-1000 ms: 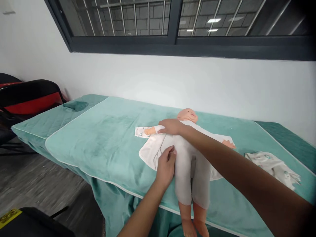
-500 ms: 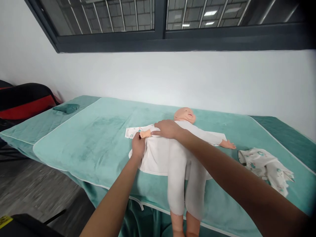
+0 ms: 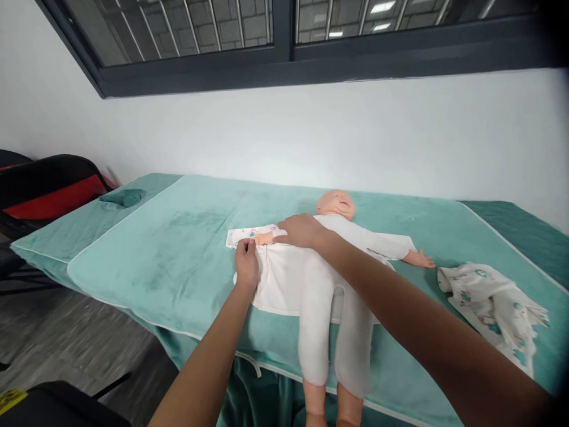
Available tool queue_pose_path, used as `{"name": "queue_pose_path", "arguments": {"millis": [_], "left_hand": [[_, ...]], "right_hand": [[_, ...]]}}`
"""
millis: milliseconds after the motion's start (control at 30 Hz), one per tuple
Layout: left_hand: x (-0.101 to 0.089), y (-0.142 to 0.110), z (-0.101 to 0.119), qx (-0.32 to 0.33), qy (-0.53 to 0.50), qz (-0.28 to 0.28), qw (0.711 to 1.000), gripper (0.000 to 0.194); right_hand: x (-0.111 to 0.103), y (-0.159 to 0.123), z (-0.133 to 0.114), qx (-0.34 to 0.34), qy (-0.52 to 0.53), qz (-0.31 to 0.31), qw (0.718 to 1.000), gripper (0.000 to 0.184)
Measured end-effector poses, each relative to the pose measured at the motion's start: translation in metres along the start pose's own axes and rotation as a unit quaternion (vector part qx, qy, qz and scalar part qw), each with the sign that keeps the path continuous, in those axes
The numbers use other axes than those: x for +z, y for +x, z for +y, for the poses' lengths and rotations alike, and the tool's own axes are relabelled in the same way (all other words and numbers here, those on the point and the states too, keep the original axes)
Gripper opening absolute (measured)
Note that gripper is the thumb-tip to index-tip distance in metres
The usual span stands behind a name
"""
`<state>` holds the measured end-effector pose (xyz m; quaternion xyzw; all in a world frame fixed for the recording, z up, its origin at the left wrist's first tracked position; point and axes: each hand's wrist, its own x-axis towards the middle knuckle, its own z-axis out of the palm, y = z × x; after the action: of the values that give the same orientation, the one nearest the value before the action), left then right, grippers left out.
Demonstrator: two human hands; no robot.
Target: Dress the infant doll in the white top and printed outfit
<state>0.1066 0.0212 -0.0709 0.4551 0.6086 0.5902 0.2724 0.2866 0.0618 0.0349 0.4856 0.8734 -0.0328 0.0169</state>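
Hands [image 3: 247, 265] [image 3: 303, 230], two, at one doll [image 3: 315, 323]; one crumpled printed cloth [image 3: 491, 296] nearby

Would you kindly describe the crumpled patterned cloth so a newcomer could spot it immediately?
Below the window stands a green-covered bed with a doll lying on it. Right of the doll in the picture is the cloth: white with green print, bunched, unlike the garment spread beneath the doll.
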Motion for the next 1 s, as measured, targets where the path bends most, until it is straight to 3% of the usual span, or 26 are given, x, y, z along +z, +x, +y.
{"name": "queue_pose_path", "arguments": {"millis": [267,400,533,667,767,833,933,967,1000], "left_hand": [[0.001,-0.012,0.005,0.041,0.046,-0.028,0.998,0.013],[0.001,-0.019,0.006,0.132,0.120,-0.108,0.978,0.016],[0.002,-0.022,0.004,0.249,0.207,-0.145,0.935,0.020],[0.003,-0.019,0.003,0.322,0.246,-0.103,0.908,0.024],[0.003,-0.016,0.001,0.302,0.246,-0.044,0.920,0.028],[0.003,-0.014,-0.001,0.264,0.248,-0.020,0.932,0.033],[0.004,-0.013,-0.003,0.220,0.264,-0.018,0.939,0.035],[0.005,-0.013,-0.003,0.214,0.269,-0.021,0.939,0.036],[0.006,-0.013,-0.003,0.210,0.275,-0.022,0.938,0.036]], "right_hand": [[0.010,0.008,-0.007,0.017,-0.031,-0.006,0.999,0.044],[0.017,0.017,-0.014,0.041,-0.039,0.007,0.998,0.042],[0.025,0.025,-0.022,0.074,-0.042,0.031,0.996,0.025],[0.023,0.023,-0.026,0.086,-0.024,0.063,0.994,0.023],[0.012,0.003,-0.016,0.088,0.009,0.126,0.988,0.030],[0.007,-0.022,0.001,0.130,0.077,0.247,0.957,0.032],[0.016,-0.068,0.035,0.261,0.179,0.452,0.834,0.028],[0.025,-0.083,0.047,0.307,0.184,0.474,0.804,0.027],[0.035,-0.097,0.057,0.351,0.185,0.460,0.795,0.025]]}}
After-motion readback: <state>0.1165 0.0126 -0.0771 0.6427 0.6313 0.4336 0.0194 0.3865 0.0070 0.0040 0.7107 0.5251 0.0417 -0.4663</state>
